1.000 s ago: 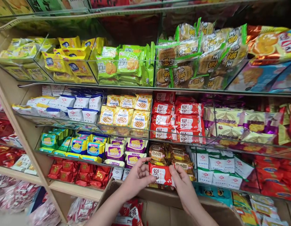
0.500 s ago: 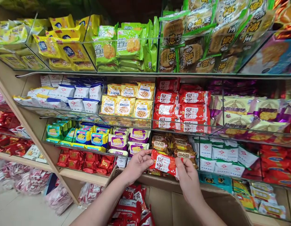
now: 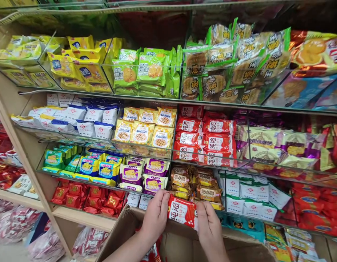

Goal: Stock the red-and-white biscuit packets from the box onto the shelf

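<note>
A red and white biscuit packet (image 3: 182, 211) is stretched level between my two hands, its printed face toward me. My left hand (image 3: 156, 214) pinches its left end, and my right hand (image 3: 210, 222) grips its right end with thumb and fingers closed. Beneath them is an open cardboard box (image 3: 184, 242), where more red packets (image 3: 152, 253) show partly behind my left forearm. Matching red packets (image 3: 217, 142) stand stacked in a middle-shelf compartment just above my hands.
Brown biscuit packets (image 3: 208, 180) sit close behind my hands. Yellow cookie packets (image 3: 141, 131) and cream-purple packets (image 3: 263, 140) flank the red stacks. Clear dividers and a glass shelf edge (image 3: 206, 160) front the compartments. Plastic bags of packets (image 3: 89, 242) lie below at left.
Both hands and the packet have moved a little lower and left in view, and the grip has tightened on both ends. The view has tilted upward, showing more of the upper shelf.
</note>
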Demonstrator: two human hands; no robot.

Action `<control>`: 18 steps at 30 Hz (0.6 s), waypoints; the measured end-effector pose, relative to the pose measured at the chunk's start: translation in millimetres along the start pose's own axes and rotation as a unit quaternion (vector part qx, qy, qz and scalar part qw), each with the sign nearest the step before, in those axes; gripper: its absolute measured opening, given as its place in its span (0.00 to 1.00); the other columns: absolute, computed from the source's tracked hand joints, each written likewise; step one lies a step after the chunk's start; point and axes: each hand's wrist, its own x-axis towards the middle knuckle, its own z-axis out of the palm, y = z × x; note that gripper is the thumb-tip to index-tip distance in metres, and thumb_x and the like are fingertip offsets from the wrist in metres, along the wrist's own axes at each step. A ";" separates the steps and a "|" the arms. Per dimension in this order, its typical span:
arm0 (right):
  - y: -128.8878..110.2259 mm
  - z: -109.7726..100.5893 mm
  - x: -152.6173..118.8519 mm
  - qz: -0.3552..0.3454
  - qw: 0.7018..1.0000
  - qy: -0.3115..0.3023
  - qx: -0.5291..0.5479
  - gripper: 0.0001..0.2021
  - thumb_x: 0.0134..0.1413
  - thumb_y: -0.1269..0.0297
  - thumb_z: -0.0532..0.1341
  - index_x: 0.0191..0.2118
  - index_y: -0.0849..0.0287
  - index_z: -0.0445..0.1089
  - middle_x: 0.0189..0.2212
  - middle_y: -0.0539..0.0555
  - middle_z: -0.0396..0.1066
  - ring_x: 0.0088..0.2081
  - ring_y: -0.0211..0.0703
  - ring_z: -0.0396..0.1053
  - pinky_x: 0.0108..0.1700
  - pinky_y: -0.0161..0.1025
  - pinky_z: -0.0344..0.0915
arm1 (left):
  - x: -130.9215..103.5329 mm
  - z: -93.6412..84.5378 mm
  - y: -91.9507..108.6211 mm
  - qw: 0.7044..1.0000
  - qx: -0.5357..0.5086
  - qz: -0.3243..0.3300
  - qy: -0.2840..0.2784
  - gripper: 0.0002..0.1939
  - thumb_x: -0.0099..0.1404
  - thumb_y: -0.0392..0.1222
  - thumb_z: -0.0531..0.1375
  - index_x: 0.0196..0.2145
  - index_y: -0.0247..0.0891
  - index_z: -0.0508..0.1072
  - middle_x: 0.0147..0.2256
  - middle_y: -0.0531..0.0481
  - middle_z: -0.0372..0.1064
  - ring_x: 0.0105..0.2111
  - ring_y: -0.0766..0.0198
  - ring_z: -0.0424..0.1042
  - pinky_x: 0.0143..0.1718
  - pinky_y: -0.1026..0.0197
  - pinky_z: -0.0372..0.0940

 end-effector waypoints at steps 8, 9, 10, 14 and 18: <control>-0.7 -4.3 10.0 0.023 0.997 -0.039 0.055 0.17 0.52 0.50 0.52 0.23 0.58 0.55 0.19 0.47 0.58 0.23 0.34 0.58 0.25 0.30 0.59 | 3.2 2.0 -3.3 1.000 -0.005 -0.008 0.008 0.16 0.65 0.50 0.44 0.27 0.39 0.62 0.22 0.54 0.59 0.23 0.65 0.60 0.26 0.64 0.56; -2.5 -5.8 11.3 0.009 0.998 -0.039 0.056 0.15 0.53 0.51 0.52 0.26 0.58 0.57 0.21 0.47 0.60 0.24 0.35 0.61 0.27 0.31 0.61 | 3.8 2.5 -3.5 1.000 0.001 -0.008 0.008 0.16 0.65 0.50 0.44 0.27 0.39 0.62 0.22 0.54 0.59 0.24 0.65 0.60 0.27 0.64 0.56; -4.1 -7.9 12.2 -0.016 0.998 -0.043 0.049 0.13 0.53 0.53 0.52 0.31 0.58 0.59 0.26 0.50 0.64 0.28 0.37 0.64 0.30 0.32 0.63 | 4.3 2.9 -3.7 1.000 0.007 -0.008 0.007 0.16 0.65 0.50 0.44 0.28 0.39 0.63 0.22 0.54 0.60 0.24 0.65 0.61 0.27 0.64 0.56; -6.3 -19.2 9.3 -0.215 0.953 -0.136 -0.161 0.22 0.47 0.60 0.60 0.50 0.54 0.58 0.54 0.59 0.55 0.53 0.48 0.58 0.50 0.42 0.61 | 4.3 2.1 -2.7 1.000 0.006 -0.003 0.006 0.16 0.65 0.50 0.44 0.28 0.38 0.63 0.22 0.54 0.61 0.23 0.65 0.61 0.26 0.64 0.56; -16.1 -29.3 4.0 -0.393 0.849 -0.179 -0.305 0.22 0.48 0.70 0.57 0.51 0.54 0.58 0.49 0.57 0.62 0.50 0.43 0.63 0.48 0.36 0.64 | 1.9 -4.2 0.1 0.995 -0.082 -0.051 -0.005 0.18 0.63 0.54 0.46 0.25 0.39 0.62 0.19 0.56 0.58 0.19 0.67 0.59 0.20 0.66 0.56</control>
